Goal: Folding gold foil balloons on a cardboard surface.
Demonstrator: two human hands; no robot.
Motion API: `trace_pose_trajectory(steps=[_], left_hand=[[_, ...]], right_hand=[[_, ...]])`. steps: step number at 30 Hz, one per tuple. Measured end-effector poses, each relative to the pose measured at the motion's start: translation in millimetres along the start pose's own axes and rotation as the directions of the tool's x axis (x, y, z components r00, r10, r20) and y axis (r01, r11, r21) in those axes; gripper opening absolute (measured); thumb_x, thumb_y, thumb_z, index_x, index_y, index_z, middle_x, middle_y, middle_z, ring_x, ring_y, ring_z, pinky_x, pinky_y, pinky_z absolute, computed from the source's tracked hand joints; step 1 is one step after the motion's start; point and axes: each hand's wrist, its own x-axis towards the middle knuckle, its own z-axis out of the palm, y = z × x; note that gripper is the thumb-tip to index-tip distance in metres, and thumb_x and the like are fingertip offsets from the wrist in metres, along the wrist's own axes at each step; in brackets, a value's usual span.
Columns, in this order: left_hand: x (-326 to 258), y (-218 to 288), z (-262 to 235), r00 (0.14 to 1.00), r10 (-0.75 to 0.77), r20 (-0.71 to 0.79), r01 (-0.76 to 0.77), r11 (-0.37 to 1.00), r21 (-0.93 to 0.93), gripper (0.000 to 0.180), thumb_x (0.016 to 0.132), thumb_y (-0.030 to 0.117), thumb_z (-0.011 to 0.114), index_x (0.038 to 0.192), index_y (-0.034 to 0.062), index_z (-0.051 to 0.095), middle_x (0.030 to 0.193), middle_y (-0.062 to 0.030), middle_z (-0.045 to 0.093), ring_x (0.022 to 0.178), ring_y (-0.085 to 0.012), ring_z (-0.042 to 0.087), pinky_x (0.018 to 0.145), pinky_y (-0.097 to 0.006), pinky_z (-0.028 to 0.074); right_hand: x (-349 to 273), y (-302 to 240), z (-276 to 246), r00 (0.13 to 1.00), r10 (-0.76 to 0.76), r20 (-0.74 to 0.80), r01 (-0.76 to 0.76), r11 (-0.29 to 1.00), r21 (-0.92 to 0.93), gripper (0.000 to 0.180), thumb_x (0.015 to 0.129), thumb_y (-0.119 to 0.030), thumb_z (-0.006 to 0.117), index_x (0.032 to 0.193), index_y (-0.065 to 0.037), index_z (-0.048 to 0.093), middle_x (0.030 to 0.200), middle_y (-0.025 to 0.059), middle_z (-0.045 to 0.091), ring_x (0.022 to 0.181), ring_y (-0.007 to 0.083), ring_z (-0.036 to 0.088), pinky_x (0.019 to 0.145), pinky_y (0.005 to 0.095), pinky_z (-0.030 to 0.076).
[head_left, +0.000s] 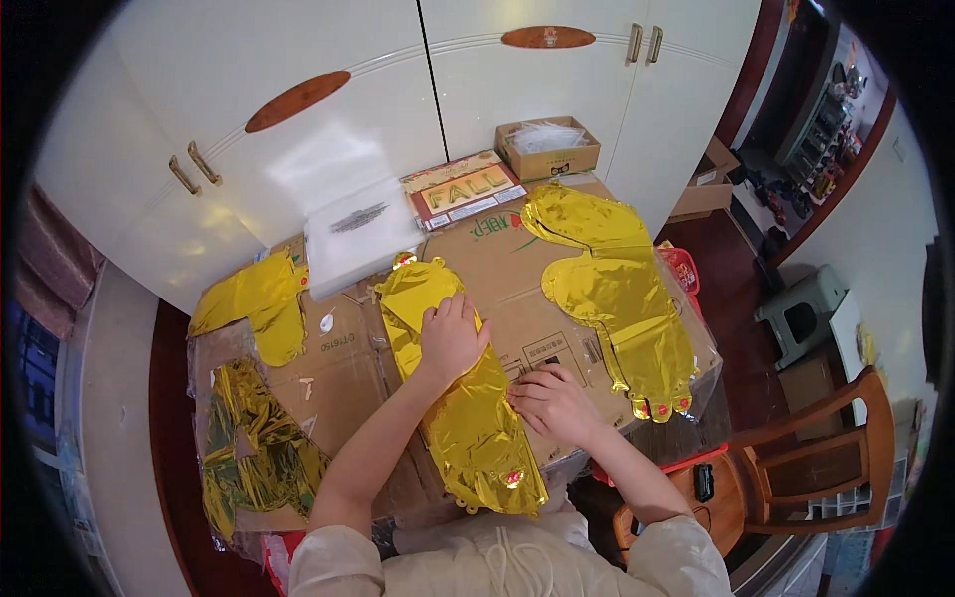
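Observation:
A flat, uninflated gold foil balloon (477, 428), folded into a long strip, lies lengthwise on the cardboard in front of me. Across its upper middle rests my left hand (453, 336), fingers curled down against the foil. My right hand (553, 403) is at the strip's right edge, fingers bent and closed together on the foil. The exact pinch of each hand is partly hidden. To the right, several flat gold foil balloons (622, 294) lie stacked, with small red tabs at the near end. Another gold foil piece (261, 303) is at the far left.
Crumpled gold foil (254, 448) lies at the near left. Along the back stand clear plastic sleeves (360, 234), a printed package (463, 189) and a carton (547, 149) of clear bags. White cabinets (328, 119) rise behind the cardboard-covered table (333, 403). A wooden chair (806, 458) stands at right.

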Motion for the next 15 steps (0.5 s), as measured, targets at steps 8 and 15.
trace_pose_trajectory(steps=[8,15], left_hand=[[17.1,-15.4,7.8,0.999,-0.038,-0.005,0.038,0.996,0.083,0.048,0.083,0.036,0.059,0.117,0.0016,0.062,0.108,-0.0073,0.059,0.100,-0.0201,0.055,0.082,-0.040,0.040],[21.7,-24.4,19.3,0.999,-0.034,-0.018,0.036,0.992,0.122,0.049,0.082,0.032,0.058,0.121,0.0021,0.060,0.109,-0.0060,0.058,0.099,-0.0202,0.054,0.079,-0.040,0.041]], right_hand=[[2.1,-0.7,-4.3,1.000,-0.016,0.013,0.017,1.000,-0.015,0.021,0.080,-0.019,0.068,0.098,-0.010,0.071,0.103,-0.0025,0.068,0.106,0.0155,0.058,0.101,0.0373,0.040],[1.2,0.1,0.4,1.000,0.006,-0.005,-0.007,1.000,-0.005,0.019,0.079,-0.018,0.068,0.096,-0.010,0.071,0.104,-0.0026,0.067,0.106,0.0155,0.057,0.100,0.0376,0.040]])
